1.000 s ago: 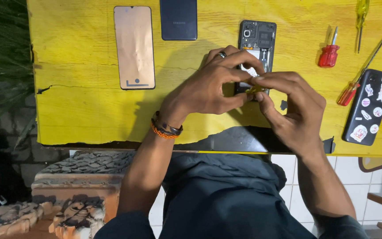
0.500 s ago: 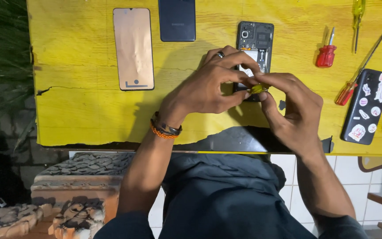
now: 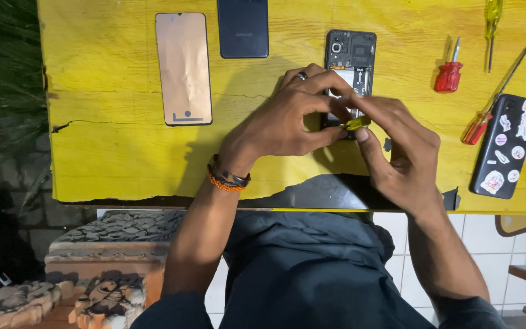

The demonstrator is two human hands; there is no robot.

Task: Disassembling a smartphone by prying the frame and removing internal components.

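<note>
Pinching a yellow screwdriver [image 3: 357, 123], both hands' grips, left hand [image 3: 287, 119] and right hand [image 3: 397, 146], clamp it over the opened phone [image 3: 351, 55].

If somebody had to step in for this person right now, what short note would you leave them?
Left hand: fingers curled over the lower part of the opened phone, steadying it.
Right hand: pinching a small yellow-handled screwdriver at the phone's lower end.
On the yellow table: copper-coloured back panel, a dark phone, a red screwdriver, and a sticker-covered phone to the right.
Done: the phone's back is off, insides exposed.
Left: the work at the lower end is in progress; the loose panel is not yet refitted.
</note>
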